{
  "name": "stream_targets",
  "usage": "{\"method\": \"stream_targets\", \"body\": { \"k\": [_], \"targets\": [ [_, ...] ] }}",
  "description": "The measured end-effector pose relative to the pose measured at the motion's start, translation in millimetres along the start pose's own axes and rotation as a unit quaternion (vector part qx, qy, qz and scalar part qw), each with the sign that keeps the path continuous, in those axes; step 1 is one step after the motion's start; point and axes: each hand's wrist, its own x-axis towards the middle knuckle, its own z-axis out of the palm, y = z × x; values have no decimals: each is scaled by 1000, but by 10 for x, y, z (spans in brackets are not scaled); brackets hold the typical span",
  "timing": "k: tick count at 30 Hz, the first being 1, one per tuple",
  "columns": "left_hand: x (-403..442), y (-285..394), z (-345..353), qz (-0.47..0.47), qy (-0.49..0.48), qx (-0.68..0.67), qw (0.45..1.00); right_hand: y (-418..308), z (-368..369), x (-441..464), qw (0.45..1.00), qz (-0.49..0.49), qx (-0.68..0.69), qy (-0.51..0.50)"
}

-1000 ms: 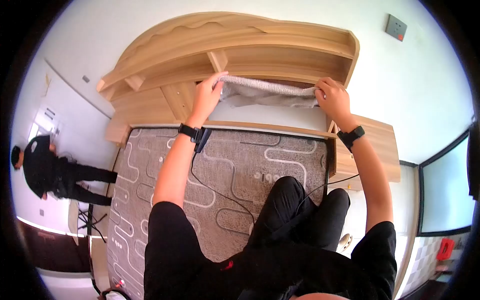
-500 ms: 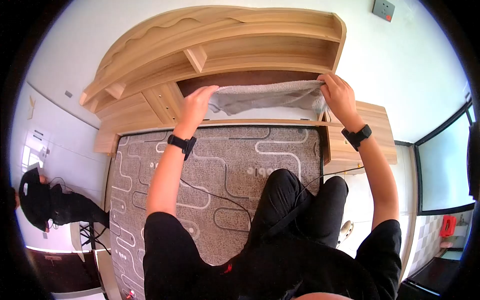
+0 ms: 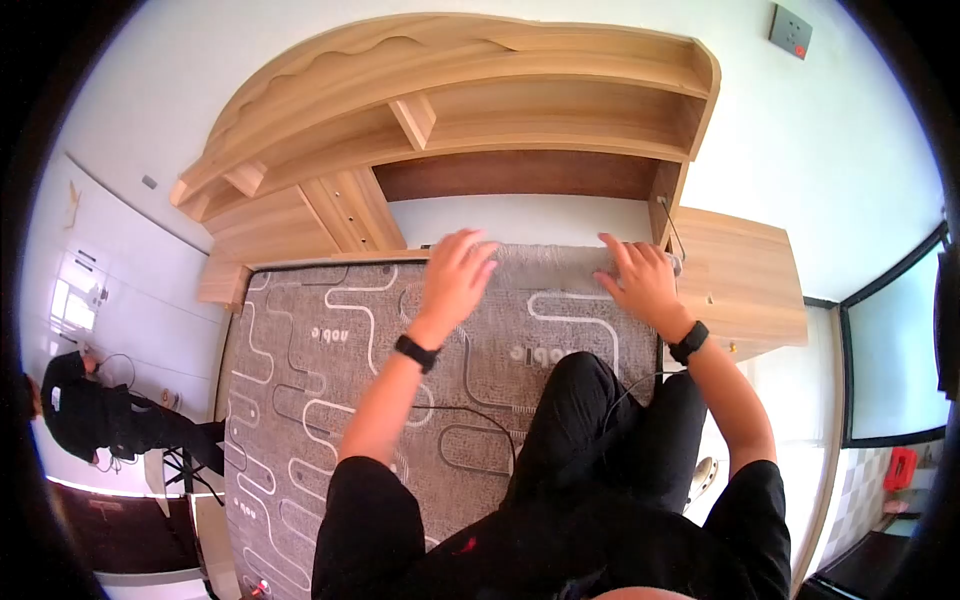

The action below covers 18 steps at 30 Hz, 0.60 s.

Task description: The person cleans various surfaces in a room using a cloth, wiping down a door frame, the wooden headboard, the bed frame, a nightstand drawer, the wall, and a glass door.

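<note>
Left hand point(image 3: 455, 284), right hand point(image 3: 645, 284) both released, splayed; flat, nubby grey fabric point(image 3: 545, 268) between.

Pale lettering point(image 3: 329, 335) that looks like "noble" repeats across the grey bed cover point(image 3: 295, 385): far left, far right, near left!

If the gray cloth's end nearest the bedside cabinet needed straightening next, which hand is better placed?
Probably the right hand: it is open, at the gray cloth's end nearest the bedside cabinet. The left hand, also open, is by the opposite end and would need to reach across.
</note>
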Motion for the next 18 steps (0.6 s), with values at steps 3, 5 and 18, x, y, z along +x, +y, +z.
{"method": "stream_targets", "body": {
  "k": [3,5,18],
  "targets": [
    [112,307,336,-45,-18,81,996,-110,164,187,995,47,-6,-84],
    [72,305,440,-46,0,105,993,-88,267,227,997,24,-31,-70],
    [-551,-1100,-345,4,-122,174,977,-965,765,1026,985,-98,52,-129]
  ]
}}
